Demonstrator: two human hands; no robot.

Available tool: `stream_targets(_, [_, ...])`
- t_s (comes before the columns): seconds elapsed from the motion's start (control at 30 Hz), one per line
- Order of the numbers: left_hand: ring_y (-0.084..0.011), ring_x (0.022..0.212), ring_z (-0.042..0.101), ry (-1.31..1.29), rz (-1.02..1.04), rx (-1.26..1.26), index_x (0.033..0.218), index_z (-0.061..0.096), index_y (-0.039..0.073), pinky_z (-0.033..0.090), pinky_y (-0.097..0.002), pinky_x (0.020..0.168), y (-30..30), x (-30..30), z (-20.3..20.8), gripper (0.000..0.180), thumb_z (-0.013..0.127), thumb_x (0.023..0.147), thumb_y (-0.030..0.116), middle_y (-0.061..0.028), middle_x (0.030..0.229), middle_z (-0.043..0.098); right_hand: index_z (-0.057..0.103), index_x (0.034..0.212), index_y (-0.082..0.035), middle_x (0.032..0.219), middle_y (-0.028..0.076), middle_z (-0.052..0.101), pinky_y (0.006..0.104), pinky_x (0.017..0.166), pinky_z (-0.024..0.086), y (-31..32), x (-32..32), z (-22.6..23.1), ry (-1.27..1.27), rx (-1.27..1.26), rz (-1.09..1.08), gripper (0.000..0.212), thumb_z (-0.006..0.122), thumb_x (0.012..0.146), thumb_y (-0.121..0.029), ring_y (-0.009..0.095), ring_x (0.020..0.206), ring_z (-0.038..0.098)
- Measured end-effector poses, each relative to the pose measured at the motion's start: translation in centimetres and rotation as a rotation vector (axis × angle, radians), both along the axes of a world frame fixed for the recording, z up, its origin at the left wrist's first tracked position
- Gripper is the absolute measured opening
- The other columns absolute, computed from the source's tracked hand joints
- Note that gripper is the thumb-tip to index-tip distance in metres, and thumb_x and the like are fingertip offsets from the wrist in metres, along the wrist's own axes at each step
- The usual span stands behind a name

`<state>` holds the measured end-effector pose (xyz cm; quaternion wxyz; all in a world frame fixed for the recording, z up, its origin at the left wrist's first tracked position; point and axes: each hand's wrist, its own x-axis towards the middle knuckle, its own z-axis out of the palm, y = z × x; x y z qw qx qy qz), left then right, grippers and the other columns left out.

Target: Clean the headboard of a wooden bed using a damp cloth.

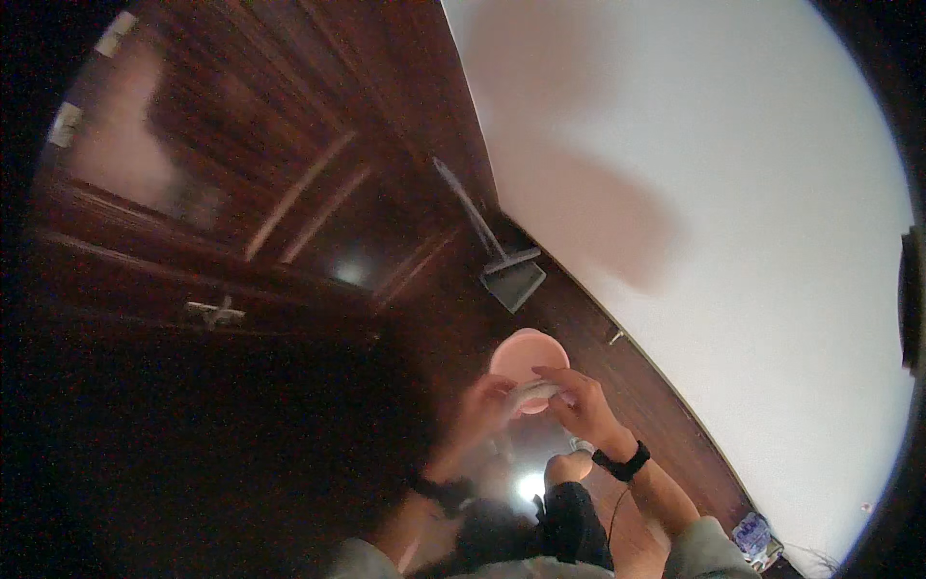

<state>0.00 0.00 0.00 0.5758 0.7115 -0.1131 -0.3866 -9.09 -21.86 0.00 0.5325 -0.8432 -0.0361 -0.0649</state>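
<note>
Both hands meet over a round pink basin or bin [521, 349] that stands on the dark floor in front of me. Between them is a pale, crumpled, cloth-like thing [533, 392]; its exact kind is too blurred to make out. My left hand [485, 403] grips its left end and is smeared by motion. At the right end, the fingers of my right hand [577, 400] close round it, thumb and fingertips bent. The hands and the pale thing hide the near part of the pink rim. Dark bands circle both wrists.
A grey dustpan [513, 283] with a long handle rests in the corner beyond the basin. A dark wooden door [318, 183] with a metal handle [217, 313] lies left, a white wall [752, 193] right. My foot [567, 469] and a purple package [750, 534] are nearer.
</note>
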Motion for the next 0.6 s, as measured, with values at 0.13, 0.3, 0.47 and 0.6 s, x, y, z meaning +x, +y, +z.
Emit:
stream_targets(0.13, [-0.0160, 0.103, 0.064, 0.026, 0.217, -0.111, 0.122, 0.065, 0.006, 0.054, -0.0310, 0.089, -4.1, -1.4, 5.2, 0.031, 0.063, 0.100, 0.029, -0.0031, 0.113, 0.067, 0.060, 0.132, -0.005, 0.121, 0.019, 0.069, 0.0414, 0.092, 0.055, -4.0, 0.5, 2.3, 0.034, 0.194, -0.022, 0.043, 0.064, 0.089, -0.005, 0.033, 0.110, 0.068])
stream_targets(0.3, [-0.0181, 0.108, 0.063, 0.177, 0.387, -0.047, 0.122, 0.064, 0.008, 0.053, -0.0318, 0.091, -0.4, -16.1, 19.8, 0.032, 0.064, 0.099, 0.031, -0.0034, 0.113, 0.066, 0.062, 0.126, -0.003, 0.114, 0.020, 0.069, 0.0435, 0.088, 0.055, -0.6, -8.7, 17.0, -0.132, 0.063, 0.281, 0.036, 0.067, 0.091, -0.009, 0.036, 0.104, 0.068])
stream_targets(0.47, [-0.0161, 0.108, 0.061, 0.163, 0.338, -0.036, 0.141, 0.054, 0.011, 0.052, -0.0263, 0.087, 5.6, -16.6, 23.0, 0.043, 0.061, 0.103, 0.030, -0.0060, 0.122, 0.064, 0.069, 0.103, -0.004, 0.103, 0.015, 0.071, 0.0460, 0.080, 0.056, 2.4, -6.5, 18.4, -0.098, -0.175, 0.515, 0.023, 0.072, 0.092, -0.024, 0.037, 0.095, 0.069])
stream_targets(0.6, [-0.0171, 0.131, 0.050, 0.108, 0.501, -0.210, 0.145, 0.051, 0.012, 0.047, -0.0303, 0.103, 10.9, -24.2, 26.9, 0.050, 0.068, 0.099, 0.020, -0.0072, 0.135, 0.057, 0.071, 0.101, -0.001, 0.097, 0.017, 0.071, 0.0387, 0.076, 0.055, 9.0, -8.6, 18.6, -0.004, 0.102, 0.766, 0.029, 0.073, 0.091, -0.029, 0.031, 0.088, 0.069])
